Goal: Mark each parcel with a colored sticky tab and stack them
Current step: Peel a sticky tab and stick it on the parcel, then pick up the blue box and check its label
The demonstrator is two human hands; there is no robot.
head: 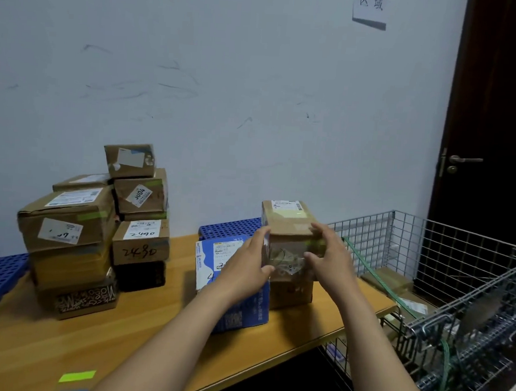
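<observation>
A green sticky tab [77,376] lies on the near edge of the desk [61,334]. Farther back, the left hand [246,267] and right hand [328,257] hold a brown parcel [288,221] between them. It sits on another brown box [290,292] and has a white label on top.
</observation>
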